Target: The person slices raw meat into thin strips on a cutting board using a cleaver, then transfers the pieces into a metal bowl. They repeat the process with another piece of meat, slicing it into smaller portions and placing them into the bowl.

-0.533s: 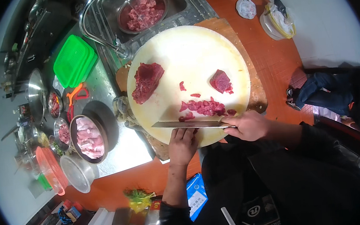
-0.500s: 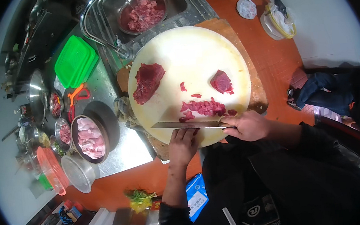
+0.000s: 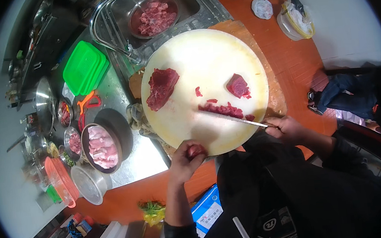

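On the round white cutting board (image 3: 202,53), my right hand (image 3: 289,130) grips the handle of a kitchen knife (image 3: 245,121). Its long blade lies slantwise along the near side of a row of cut red meat (image 3: 224,109), hiding part of it. My left hand (image 3: 184,163) is closed around a small piece of red meat (image 3: 196,150) at the board's near-left edge. A large chunk of meat (image 3: 162,88) rests at the board's left, and a smaller chunk (image 3: 238,87) at the right. Two scraps lie between them.
Beyond the board, a metal bowl of meat (image 3: 155,19) sits in the sink (image 3: 190,2) beneath a curved faucet (image 3: 93,25). Leftward stand a bowl of pale meat (image 3: 102,148), green baskets (image 3: 85,67) and orange-handled scissors (image 3: 89,101). A person's legs (image 3: 346,95) show at right.
My left hand has drawn nearer and slightly left with the meat piece. The knife has turned and moved right, its blade now against the cut meat row.
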The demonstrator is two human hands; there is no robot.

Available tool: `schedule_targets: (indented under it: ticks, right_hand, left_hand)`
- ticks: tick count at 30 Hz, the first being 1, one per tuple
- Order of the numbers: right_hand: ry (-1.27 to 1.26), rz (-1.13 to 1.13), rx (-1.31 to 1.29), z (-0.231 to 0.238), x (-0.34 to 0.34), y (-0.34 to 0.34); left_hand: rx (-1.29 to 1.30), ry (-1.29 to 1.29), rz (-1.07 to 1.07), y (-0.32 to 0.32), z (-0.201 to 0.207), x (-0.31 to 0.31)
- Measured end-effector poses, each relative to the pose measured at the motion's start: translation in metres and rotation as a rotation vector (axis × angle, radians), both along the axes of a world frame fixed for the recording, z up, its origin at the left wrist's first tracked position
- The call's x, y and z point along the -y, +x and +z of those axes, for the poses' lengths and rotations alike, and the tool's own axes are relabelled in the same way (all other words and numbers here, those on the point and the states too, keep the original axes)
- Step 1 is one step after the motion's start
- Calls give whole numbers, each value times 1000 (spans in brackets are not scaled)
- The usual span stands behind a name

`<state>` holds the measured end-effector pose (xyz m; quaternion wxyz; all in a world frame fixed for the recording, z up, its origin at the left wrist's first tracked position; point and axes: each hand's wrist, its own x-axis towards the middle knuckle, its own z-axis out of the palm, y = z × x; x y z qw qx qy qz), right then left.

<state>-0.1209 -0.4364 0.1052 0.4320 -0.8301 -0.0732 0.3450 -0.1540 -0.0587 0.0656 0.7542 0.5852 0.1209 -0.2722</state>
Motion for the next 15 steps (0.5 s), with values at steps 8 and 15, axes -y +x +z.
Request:
schedule_targets:
  ticks: [8,15]
  right_hand:
    - [3,-6,-50,-1,4,-9]
    - [20,-32,-108,2,-2,-14]
  left_hand:
    - [388,835,-52,41,-18,22]
    - [750,930,-112,21,-19,8]
